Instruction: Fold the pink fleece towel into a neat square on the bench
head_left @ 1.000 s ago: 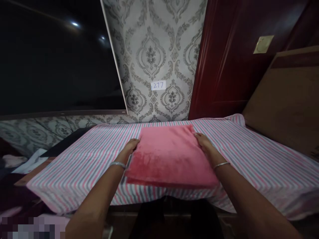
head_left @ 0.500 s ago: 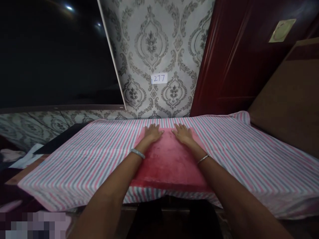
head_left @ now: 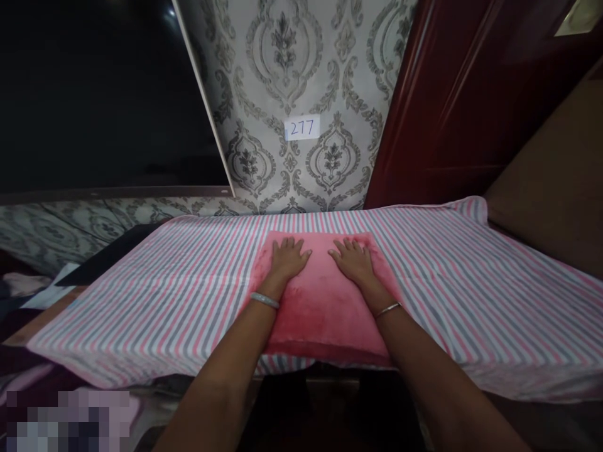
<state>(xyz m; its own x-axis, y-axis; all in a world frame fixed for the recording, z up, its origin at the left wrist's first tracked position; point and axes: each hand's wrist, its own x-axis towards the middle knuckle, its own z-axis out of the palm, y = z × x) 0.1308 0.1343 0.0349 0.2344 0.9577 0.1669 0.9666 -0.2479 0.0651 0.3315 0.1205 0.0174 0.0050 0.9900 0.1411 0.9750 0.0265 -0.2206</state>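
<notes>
A folded pink plush cloth (head_left: 325, 314) lies on a pink, grey and white striped sheet (head_left: 179, 295) spread over a table. My left hand (head_left: 287, 258) rests flat on the far left part of the pink cloth, fingers spread. My right hand (head_left: 354, 260) lies flat on its far right part, fingers spread too. Both wrists wear thin metal bangles. Neither hand holds anything.
A patterned grey wall with a white label reading 277 (head_left: 301, 128) stands behind the table. A dark screen (head_left: 94, 100) fills the upper left. A dark red door (head_left: 471, 100) and a brown board (head_left: 556, 188) stand to the right. Clothes lie at lower left.
My hands left the sides of the pink cloth and moved onto its top, then slid a little toward me while pressing flat. The view has tilted downward.
</notes>
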